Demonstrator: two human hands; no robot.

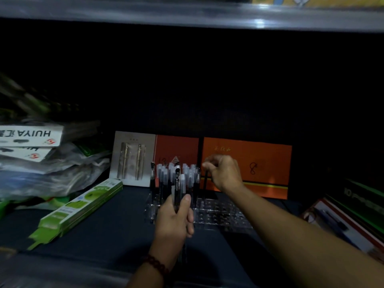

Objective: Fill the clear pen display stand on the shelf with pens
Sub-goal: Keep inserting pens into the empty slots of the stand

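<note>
Head view: clear pen stand (225, 215) part-filled, lower centre of frame.
Left hand (174, 219) grips a bundle of pens (177, 187); right hand (225, 171) pinches one black pen (205, 180) upright over the stand. Box (35, 134) at left reads "HUIYA", inverted; orange card (270, 161) bears a handwritten "8".

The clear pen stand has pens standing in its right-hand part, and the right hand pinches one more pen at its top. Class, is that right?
No. The head view shows the pens standing in the left-hand part of the clear pen stand; the right hand does pinch one more pen at its top.
</note>
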